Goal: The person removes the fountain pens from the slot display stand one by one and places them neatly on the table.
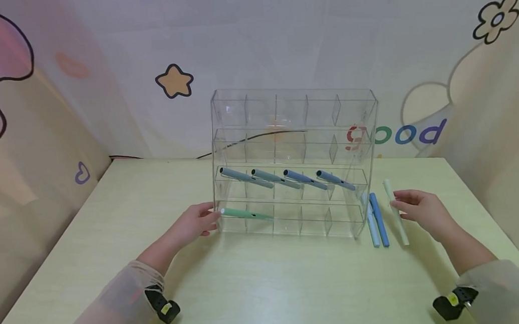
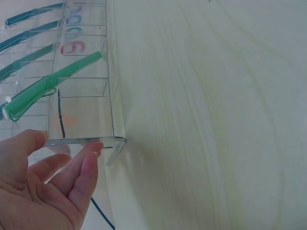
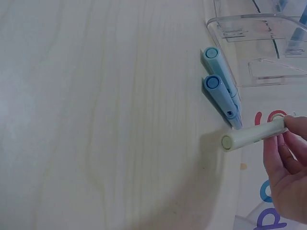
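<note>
Your two hands are well apart, one on each side of a clear acrylic display rack point(image 1: 287, 233), which stands on the pale wood-grain table point(image 1: 268, 292) toward its back edge. Your left hand point(image 1: 196, 221) pinches the rack's left side panel near its lower front corner, with the thumb on one face and fingers on the other. Your right hand point(image 1: 426, 213) pinches a pale green pen point(image 1: 401, 227) by its upper part, between the rack's right side and the table's right edge; the pen slants, and you cannot tell from these views whether its lower end touches the table.

Just beside the rack's lower right corner, a light blue pen point(image 1: 372, 229) and a darker blue pen point(image 1: 380, 224) lie next to each other on the table. In the rack's bottom tier, a green pen point(image 1: 247, 213) slants from the left edge, close by your left fingertips. One tier up, four pens point(image 1: 306, 179) in grey-blue to blue lie in a slanting row, their upper ends to the left.

You wear a black wrist device point(image 1: 163, 307) on each arm, over light sleeves point(image 1: 111, 303). Past the table's back edge hangs a printed cloth point(image 1: 251, 47) with a star, a flower and "good" lettering.
</note>
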The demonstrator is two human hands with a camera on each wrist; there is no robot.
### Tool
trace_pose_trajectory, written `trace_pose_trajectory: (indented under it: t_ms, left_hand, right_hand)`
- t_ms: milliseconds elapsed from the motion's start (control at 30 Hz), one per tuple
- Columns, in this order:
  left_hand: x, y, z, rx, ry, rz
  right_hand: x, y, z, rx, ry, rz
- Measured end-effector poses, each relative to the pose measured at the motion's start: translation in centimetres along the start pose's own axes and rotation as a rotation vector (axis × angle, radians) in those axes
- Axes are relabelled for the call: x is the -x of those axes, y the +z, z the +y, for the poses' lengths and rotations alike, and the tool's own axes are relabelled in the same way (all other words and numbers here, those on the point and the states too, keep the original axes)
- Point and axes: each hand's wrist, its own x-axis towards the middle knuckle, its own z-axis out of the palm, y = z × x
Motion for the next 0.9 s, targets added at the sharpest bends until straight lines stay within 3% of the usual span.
trace_pose_trajectory:
  t_ms: [533, 900]
  left_hand:
    - [-0.2, 0.0, 0.0, 0.001, -0.028, 0.01]
    - [-0.2, -0.1, -0.1, 0.01, -0.022, 0.004]
  right_hand:
    - [-1.7, 0.8, 1.3, 0.035, 0.14, -0.094]
    - [-2.3, 1.2, 1.3, 0.117, 0.158, -0.095]
